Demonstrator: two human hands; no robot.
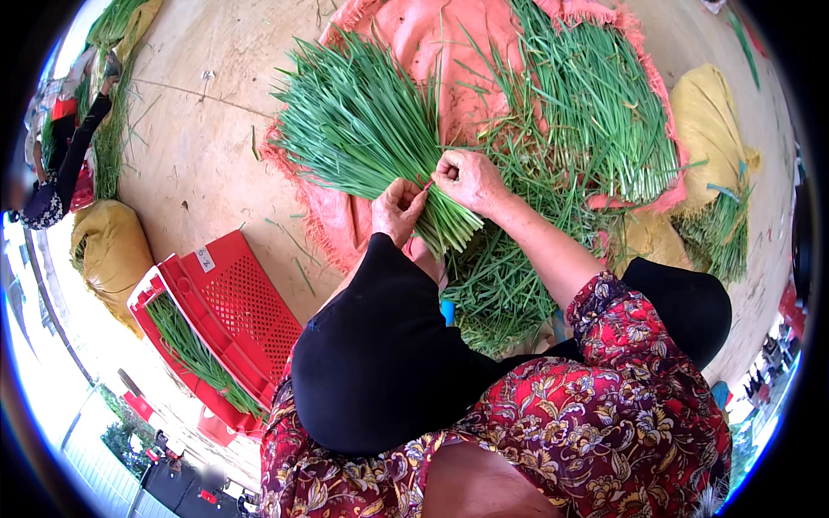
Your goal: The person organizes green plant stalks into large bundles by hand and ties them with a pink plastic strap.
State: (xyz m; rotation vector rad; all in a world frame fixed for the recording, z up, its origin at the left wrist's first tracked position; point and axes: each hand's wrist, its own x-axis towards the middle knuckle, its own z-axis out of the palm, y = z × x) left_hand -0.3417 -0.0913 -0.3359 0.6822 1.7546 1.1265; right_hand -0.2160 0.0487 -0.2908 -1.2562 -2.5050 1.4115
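Note:
A thick bundle of long flat green leaves, probably garlic chives (363,116), lies fanned out across my left knee, its pale cut stems towards me. My left hand (397,206) pinches a thin red tie at the near side of the stems. From the right, my right hand (467,181) holds the tie's other part at the top of the bundle with bent fingers. Whether the tie is knotted cannot be told. Beneath the bundle spreads a pink woven sack (343,226). Loose leaves (518,278) are heaped beside it, under my right forearm.
More chives (602,110) lie on the sack at the upper right. Yellow sacks (706,129) stand beyond them. Red plastic crates (249,304), one holding greens, are at the lower left, near another yellow sack (113,249). Another person (61,149) is at the far left.

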